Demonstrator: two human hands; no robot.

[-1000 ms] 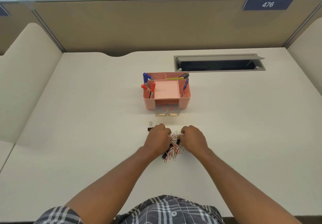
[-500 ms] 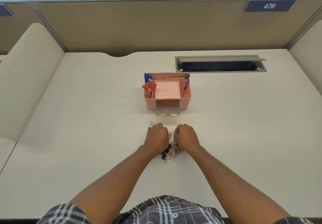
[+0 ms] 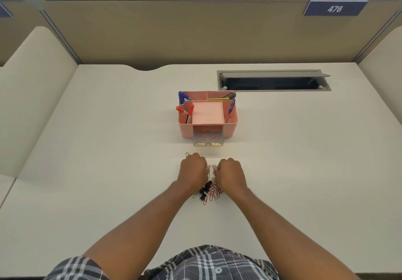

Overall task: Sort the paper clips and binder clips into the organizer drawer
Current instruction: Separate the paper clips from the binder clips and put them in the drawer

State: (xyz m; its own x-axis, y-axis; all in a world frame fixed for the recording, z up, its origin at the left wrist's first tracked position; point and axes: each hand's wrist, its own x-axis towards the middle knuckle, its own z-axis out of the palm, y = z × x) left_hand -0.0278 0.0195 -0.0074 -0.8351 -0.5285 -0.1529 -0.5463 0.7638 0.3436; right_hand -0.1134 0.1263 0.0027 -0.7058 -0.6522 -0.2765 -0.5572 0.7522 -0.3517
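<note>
A pink desk organizer [image 3: 229, 127] stands mid-desk with its clear drawer [image 3: 208, 141] pulled out toward me; a few clips lie inside it. Nearer to me lies a pile of red and silver paper clips [image 3: 214, 193] mixed with black binder clips [image 3: 204, 190]. My left hand [image 3: 192, 170] and my right hand [image 3: 231, 174] are fisted knuckles-up over the far side of the pile, a small gap between them showing clips. What the fingers hold is hidden. The wire handle of a binder clip [image 3: 187, 154] pokes out past my left hand.
Pens and markers [image 3: 182, 103] stand in the organizer's compartments. A grey cable hatch [image 3: 274, 81] is open at the back right of the desk. Cubicle partitions close off the back and both sides.
Both hands have slid forward over the pile, toward the drawer, and drawn closer together. More of the pile's near side shows behind them.
</note>
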